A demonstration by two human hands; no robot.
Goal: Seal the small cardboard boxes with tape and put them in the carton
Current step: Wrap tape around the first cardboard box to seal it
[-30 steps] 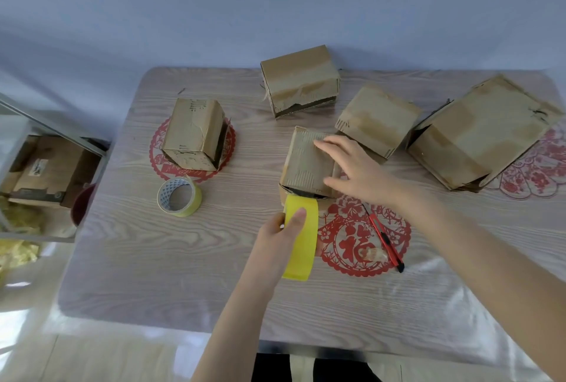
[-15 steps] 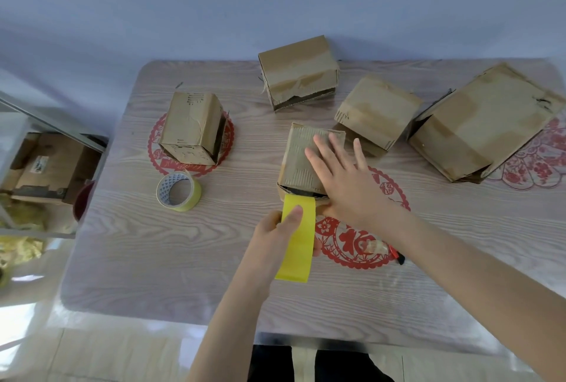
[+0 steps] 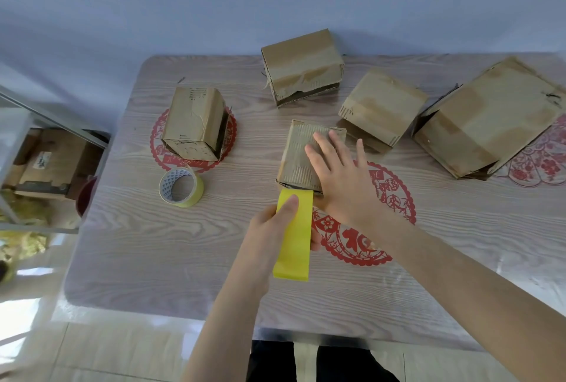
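Pinching the yellow tape strip (image 3: 294, 247) between thumb and fingers, your left hand (image 3: 268, 237) holds its top end right at the near edge of the small box (image 3: 298, 155), mid-table (image 3: 153, 259), and that hasn't budged. What has moved is your right hand (image 3: 343, 185). A second ago it reached over the lid's far side; now it's drawn back and lies flat, fingers straight and spread, pressing the top down. My read: lid pinned, strip lined up, sticking comes next, nothing sealed yet. Leftward, the tape roll (image 3: 180, 187) sits untouched. Beyond wait the left box (image 3: 194, 123), the right box (image 3: 382, 106) and the back box (image 3: 301, 66), with the big carton (image 3: 490, 118) far right, well apart. Writing? The red paper-cut (image 3: 395, 194) by your wrist shows 福; the left box's print is too blurred.
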